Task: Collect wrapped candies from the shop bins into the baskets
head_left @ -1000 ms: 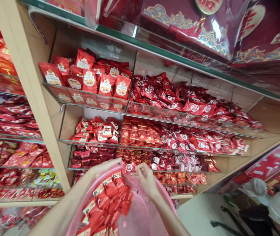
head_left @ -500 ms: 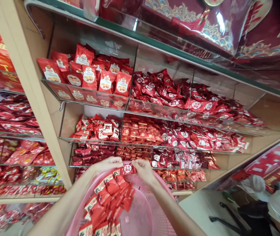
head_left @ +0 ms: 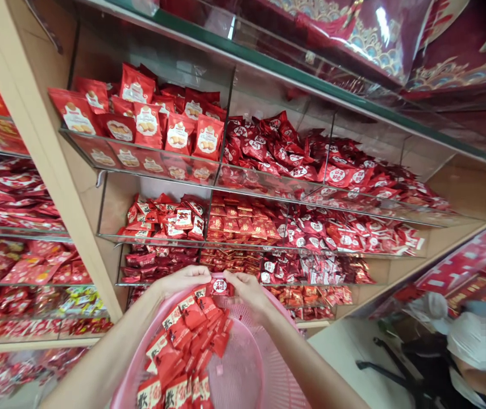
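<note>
A small red snack packet with a white round label is stretched between my two hands at the far rim of a pink plastic basket. My left hand is closed on the packet's left end, and my right hand pinches its right end. Whether the fingers also grip the basket rim cannot be made out. Inside the basket, several red and cream packets are heaped on the left side; the right side shows bare pink mesh. Both forearms reach over the basket.
Clear-fronted shelves ahead hold many red packets, sorted by dividers. A wooden upright separates them from more stocked shelves at left. At lower right is a person in a white cap, near dark metal legs on the floor.
The view has shifted slightly, so the shelves appear a little further left and higher. The person at right has come further into view. Both hands keep the same grip on the packet.
</note>
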{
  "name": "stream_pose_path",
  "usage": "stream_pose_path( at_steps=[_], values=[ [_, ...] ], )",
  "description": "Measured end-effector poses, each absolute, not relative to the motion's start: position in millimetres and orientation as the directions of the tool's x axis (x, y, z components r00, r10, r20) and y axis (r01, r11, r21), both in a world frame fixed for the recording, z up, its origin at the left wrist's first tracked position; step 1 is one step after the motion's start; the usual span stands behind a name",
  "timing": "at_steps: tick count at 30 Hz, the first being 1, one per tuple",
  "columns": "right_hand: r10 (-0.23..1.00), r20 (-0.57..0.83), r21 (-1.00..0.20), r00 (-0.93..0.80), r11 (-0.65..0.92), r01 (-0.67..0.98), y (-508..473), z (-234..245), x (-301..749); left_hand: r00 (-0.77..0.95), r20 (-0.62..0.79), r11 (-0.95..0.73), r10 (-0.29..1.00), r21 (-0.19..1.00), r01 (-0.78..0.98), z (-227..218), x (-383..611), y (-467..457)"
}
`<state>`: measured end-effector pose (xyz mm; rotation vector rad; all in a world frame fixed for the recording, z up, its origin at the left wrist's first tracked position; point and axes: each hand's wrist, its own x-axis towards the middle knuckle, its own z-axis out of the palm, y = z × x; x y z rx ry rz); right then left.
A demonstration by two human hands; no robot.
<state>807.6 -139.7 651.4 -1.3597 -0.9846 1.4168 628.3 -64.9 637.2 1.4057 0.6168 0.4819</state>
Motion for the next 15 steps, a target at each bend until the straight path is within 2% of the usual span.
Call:
stream_pose_path(
  at_steps=[5, 10, 13, 15],
  values=[
    [0.945, -0.314, -0.944, -0.088, -0.321, -0.073, -139.8, 661.6, 804.3, 0.778, -0.107, 0.112, 0.619, 0.993, 0.047, 636.1, 629.3, -62.5],
    [0.963, -0.269, -0.96, -0.015, -0.27, -0.073, -147.2, 658.0, 814.4, 0.766, -0.186, 0.223, 0.615, 0.973, 0.058, 634.7, 623.2, -66.1],
    [0.983, -0.169, -0.981, 0.072, -0.175, 0.089, -156.7, 648.7, 829.3, 0.742, -0.211, 0.261, 0.637, 0.964, 0.049, 634.3, 617.6, -69.3],
    [0.993, -0.087, -0.946, 0.082, -0.108, 0.305, -165.0, 641.1, 837.8, 0.698, -0.22, 0.248, 0.681, 0.967, 0.063, 634.0, 615.3, -70.9]
  ],
)
